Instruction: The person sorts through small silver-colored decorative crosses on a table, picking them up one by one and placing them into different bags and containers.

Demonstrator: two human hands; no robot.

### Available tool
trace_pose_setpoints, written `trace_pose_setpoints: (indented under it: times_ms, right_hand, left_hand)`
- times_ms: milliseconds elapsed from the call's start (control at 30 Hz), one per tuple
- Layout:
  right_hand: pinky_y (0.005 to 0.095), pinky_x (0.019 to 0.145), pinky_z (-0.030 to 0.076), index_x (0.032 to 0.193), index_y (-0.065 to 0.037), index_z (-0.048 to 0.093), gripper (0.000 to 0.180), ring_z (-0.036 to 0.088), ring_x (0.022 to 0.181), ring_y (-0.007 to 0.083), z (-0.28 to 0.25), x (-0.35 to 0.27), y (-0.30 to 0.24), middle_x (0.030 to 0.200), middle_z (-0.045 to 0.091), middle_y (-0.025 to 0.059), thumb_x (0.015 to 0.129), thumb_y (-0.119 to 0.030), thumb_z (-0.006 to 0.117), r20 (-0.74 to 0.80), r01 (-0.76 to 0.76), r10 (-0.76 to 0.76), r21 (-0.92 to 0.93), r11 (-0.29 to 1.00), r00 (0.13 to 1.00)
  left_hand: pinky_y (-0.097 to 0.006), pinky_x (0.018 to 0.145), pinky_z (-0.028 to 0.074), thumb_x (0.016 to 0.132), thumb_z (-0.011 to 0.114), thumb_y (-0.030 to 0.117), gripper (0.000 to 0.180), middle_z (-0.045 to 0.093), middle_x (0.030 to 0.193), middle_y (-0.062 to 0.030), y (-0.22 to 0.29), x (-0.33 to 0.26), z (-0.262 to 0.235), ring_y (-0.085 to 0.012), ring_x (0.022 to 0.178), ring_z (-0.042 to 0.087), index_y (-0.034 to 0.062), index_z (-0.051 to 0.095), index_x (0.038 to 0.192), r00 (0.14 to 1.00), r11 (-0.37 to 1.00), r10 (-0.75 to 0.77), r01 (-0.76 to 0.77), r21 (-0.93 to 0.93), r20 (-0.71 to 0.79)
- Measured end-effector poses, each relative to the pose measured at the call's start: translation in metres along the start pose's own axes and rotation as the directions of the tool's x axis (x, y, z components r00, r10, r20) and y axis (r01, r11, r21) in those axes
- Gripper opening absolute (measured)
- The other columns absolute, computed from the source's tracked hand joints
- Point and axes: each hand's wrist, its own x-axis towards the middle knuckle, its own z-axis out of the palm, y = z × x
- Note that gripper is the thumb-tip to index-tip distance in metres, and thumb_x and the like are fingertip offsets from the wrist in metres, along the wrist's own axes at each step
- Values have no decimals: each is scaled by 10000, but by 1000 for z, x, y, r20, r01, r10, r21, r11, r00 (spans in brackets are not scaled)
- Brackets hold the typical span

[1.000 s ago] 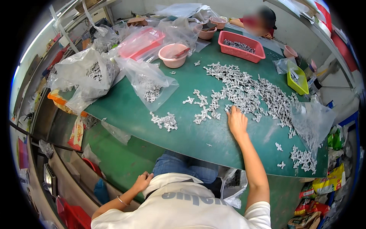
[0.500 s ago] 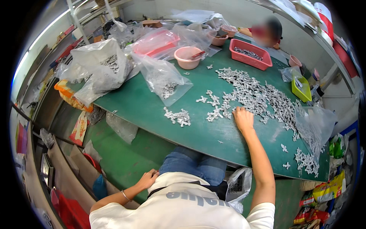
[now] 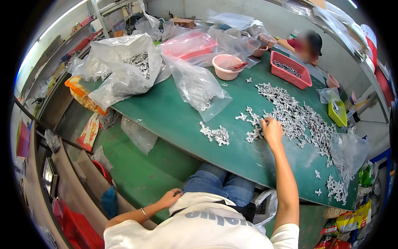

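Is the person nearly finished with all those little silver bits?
Not nearly. A small heap of silver parts sits apart, seemingly done. The right hand is on the edge of the big spread of parts; the left hand rests by the lap. That spread and the full bags remain.

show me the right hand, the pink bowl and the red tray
right hand (image 3: 271, 129), head view, on the back of the hand, among the small grey parts
pink bowl (image 3: 225, 66), head view, on its inner wall
red tray (image 3: 290, 75), head view, on its near side wall
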Motion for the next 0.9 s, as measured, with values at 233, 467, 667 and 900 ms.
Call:
trace_pose_setpoints:
  times_ms: [233,467,667,900]
  right_hand:
    - [428,627,461,815,-27,624,263,592,755,352,9,27,-28,747,611,200,793,-277,546,51,-14,19,-107,994,999]
    - [207,351,189,752,-53,519,213,257,407,39,69,35,-119,548,342,-59,850,-242,520,732,-660,-173,673,335,659]
    - [237,529,416,985,-4,604,282,524,610,94,38,34,-79,793,612,66,808,-218,558,492,-273,-97,624,732,865]
    - [362,643,470,962,-71,599,373,611,705,289,-12,-10,16,768,628,150,660,-262,707,276,-43,26,54,998,961]
  left_hand:
    - [-319,692,448,783,531,326,356,613,807,-150,-17,-4,-17,-201,716,572,-7,600,887,986,984,-103,120,-130,132]
    - [-327,673,457,809,504,291,319,615,782,-144,3,22,-14,-261,684,572,-3,590,898,999,995,37,-35,99,-18]
    - [-369,578,424,799,508,294,312,579,680,-181,-19,31,-27,-289,605,544,-7,593,790,980,995,-43,25,94,194]
    - [-360,467,404,795,549,286,297,528,507,-128,62,51,-31,-277,438,497,18,582,672,955,925,223,-270,267,195]
